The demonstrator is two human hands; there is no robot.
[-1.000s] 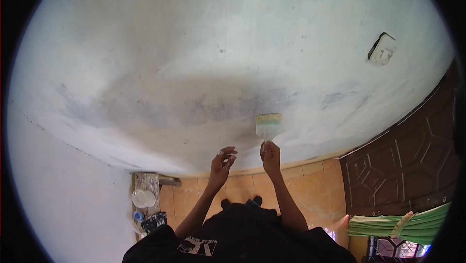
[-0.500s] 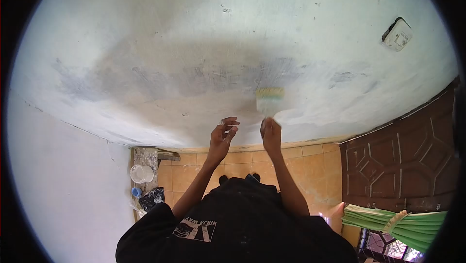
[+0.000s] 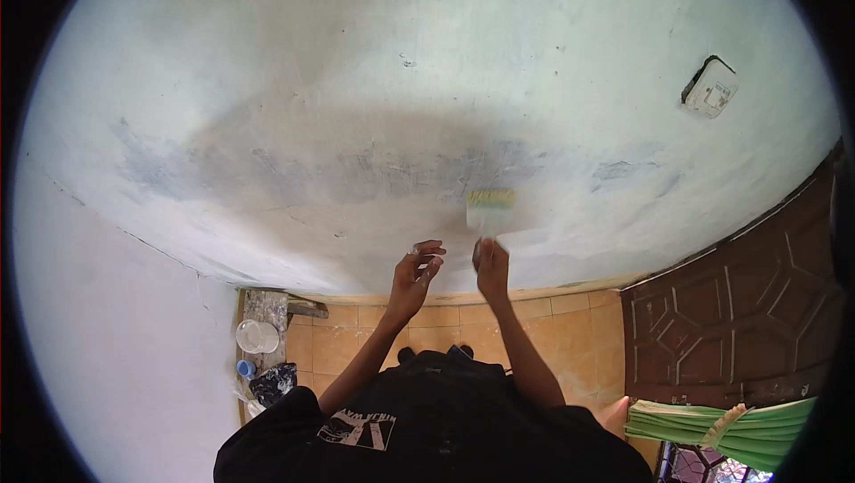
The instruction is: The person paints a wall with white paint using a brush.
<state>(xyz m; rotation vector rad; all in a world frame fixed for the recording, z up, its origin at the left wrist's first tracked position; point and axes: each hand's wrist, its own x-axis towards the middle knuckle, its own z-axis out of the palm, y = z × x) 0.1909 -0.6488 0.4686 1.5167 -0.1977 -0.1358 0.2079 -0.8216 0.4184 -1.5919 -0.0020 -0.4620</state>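
My right hand (image 3: 492,269) is closed around the handle of a wide flat paintbrush (image 3: 490,208). Its yellowish bristles point up the wall and overlap the lower edge of a grey, patchy band on the pale wall (image 3: 543,118). Left of the brush, my left hand (image 3: 415,280) is held up in front of the wall with bent fingers apart and nothing in them. White smears show on its fingertips.
A worn wooden bench (image 3: 264,306) at the lower left bears a white tub (image 3: 257,337), a blue cup (image 3: 246,368) and a black plastic bag (image 3: 273,383). A switch plate (image 3: 711,88) hangs upper right. Right stand a brown panelled door (image 3: 712,331) and green curtain (image 3: 766,429).
The whole view has shifted, so wall marks, bench and both hands sit lower in it. The brush stays in my right hand, close to the same part of the wall.
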